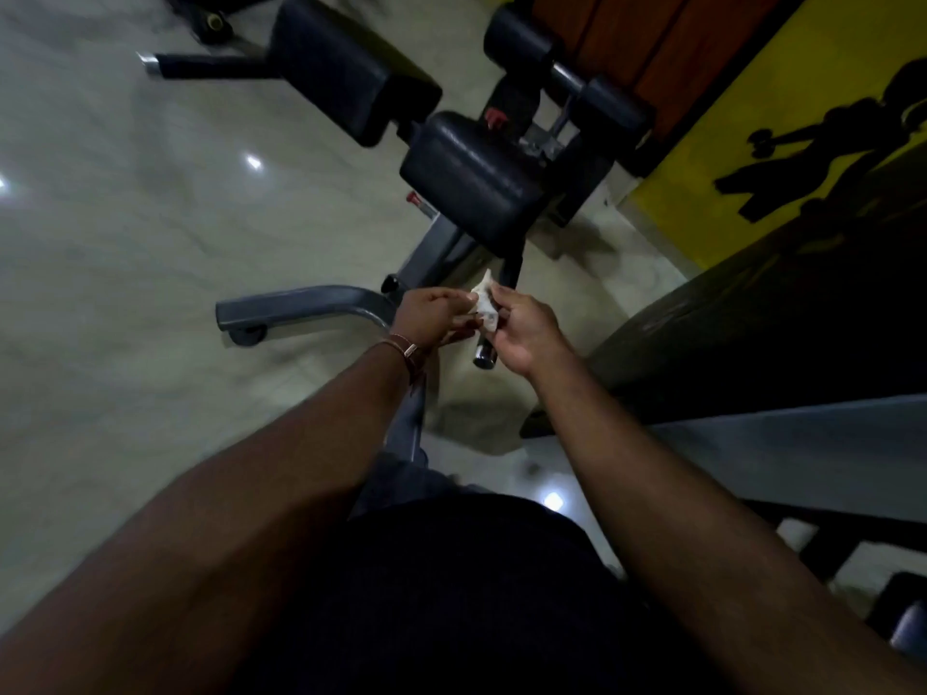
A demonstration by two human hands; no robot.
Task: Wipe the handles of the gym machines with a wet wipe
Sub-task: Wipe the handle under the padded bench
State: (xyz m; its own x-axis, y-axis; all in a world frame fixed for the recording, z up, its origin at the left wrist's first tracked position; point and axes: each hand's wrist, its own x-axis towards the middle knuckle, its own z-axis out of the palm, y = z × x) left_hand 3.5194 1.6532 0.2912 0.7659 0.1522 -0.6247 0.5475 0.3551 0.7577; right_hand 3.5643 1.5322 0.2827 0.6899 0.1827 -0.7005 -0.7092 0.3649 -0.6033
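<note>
White wet wipe (485, 307) pinched between left hand (430, 316), right hand (526, 329).

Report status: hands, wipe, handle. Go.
Left hand and right hand both pinch the wet wipe. Wipe bunched over the machine handle, chrome end cap showing below. Nothing in the way.
</note>
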